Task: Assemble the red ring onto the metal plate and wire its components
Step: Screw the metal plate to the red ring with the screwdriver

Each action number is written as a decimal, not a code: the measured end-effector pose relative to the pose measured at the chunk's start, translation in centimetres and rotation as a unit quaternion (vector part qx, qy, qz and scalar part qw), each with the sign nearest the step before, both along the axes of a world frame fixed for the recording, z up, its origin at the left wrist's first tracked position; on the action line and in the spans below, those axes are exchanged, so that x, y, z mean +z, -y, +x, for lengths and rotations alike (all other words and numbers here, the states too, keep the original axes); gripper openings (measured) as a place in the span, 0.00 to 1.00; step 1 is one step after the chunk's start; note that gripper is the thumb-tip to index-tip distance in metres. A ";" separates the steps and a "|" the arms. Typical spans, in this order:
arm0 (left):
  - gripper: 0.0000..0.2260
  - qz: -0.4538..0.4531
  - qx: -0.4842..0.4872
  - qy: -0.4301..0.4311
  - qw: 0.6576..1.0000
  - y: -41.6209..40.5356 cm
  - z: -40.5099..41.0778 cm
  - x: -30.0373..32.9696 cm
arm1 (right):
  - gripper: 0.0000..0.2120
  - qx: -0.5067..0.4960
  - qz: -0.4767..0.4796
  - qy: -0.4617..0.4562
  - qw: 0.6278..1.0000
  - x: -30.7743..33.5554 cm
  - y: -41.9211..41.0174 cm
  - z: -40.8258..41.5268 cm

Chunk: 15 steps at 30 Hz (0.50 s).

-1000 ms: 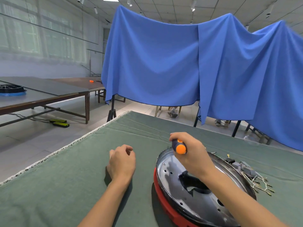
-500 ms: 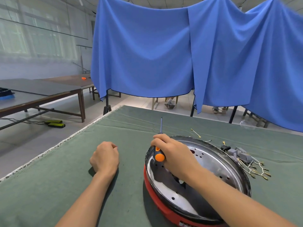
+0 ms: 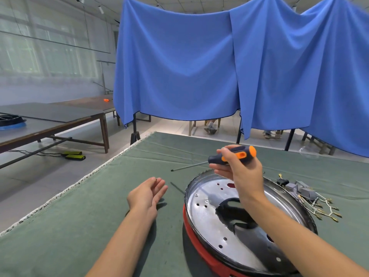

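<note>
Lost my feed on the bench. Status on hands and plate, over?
Right hand grips screwdriver above metal plate. Left hand open, on green cloth. Plate seated in red ring. Nothing blocking.

Metal plate (image 3: 207,222): round, shiny, pierced with small holes, a large dark opening near its middle; lies flat on the red ring
Red ring (image 3: 196,241): glossy red; sits beneath the plate, only its near-left edge showing
Wired components (image 3: 305,193): grey blocks with gold-tipped leads; loose just right of the plate
</note>
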<state>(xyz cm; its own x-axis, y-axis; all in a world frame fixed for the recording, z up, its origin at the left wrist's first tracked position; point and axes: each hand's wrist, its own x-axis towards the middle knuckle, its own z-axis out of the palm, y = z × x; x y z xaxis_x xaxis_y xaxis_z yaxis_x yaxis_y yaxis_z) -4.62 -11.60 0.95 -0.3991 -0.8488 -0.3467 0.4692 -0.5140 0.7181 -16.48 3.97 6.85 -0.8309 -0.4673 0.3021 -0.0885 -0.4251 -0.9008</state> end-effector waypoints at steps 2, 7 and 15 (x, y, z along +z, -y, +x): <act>0.09 0.031 -0.002 -0.012 0.999 0.3 0.3 -0.1 | 0.07 -0.032 0.002 0.045 0.998 0.1 -0.1 -0.2; 0.09 0.094 -0.040 -0.063 0.993 0.8 0.9 0.0 | 0.12 -0.099 -0.026 0.131 0.986 0.5 -0.6 -0.7; 0.07 0.121 -0.095 -0.123 0.980 0.5 0.6 0.3 | 0.20 -0.075 0.005 0.136 0.988 0.6 -0.9 -0.3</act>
<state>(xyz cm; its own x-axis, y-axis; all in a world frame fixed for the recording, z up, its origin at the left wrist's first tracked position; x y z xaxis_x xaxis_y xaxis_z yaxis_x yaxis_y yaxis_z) -3.99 -12.09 1.27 -0.6388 -0.6558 -0.4024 0.4927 -0.7503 0.4407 -16.78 4.84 7.43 -0.9410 -0.3341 0.0543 0.0960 -0.4171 -0.9038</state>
